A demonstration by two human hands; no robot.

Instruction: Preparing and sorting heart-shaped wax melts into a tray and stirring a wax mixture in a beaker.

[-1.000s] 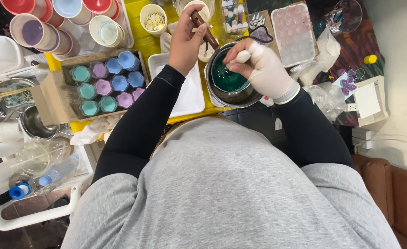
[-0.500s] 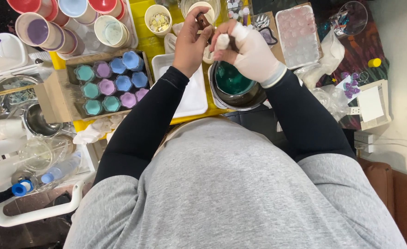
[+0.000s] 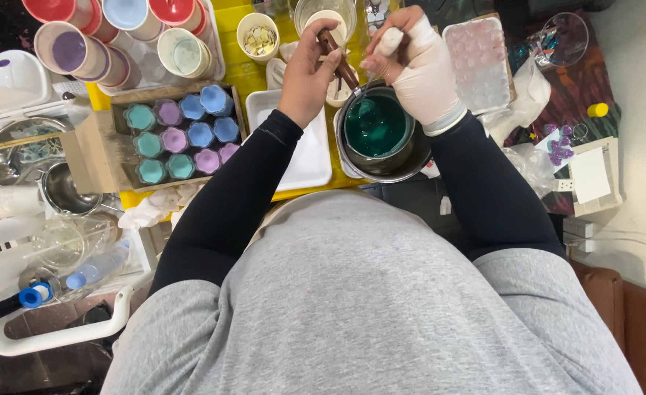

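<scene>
Green wax fills the metal pot (image 3: 381,157). Left hand (image 3: 308,73) grips its brown handle (image 3: 337,55); gloved right hand (image 3: 422,66) pinches a small stick (image 3: 390,40). Pot looks heavy and sloshy.

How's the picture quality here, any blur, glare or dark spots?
Head view: evenly lit and mostly sharp; the right hand and left hand over the pot look slightly soft; the green liquid shows pale reflections; the lower left corner is dim.

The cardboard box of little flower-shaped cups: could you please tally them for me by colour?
Teal cups: 4
Purple cups: 4
Blue cups: 4
Total: 12
</scene>
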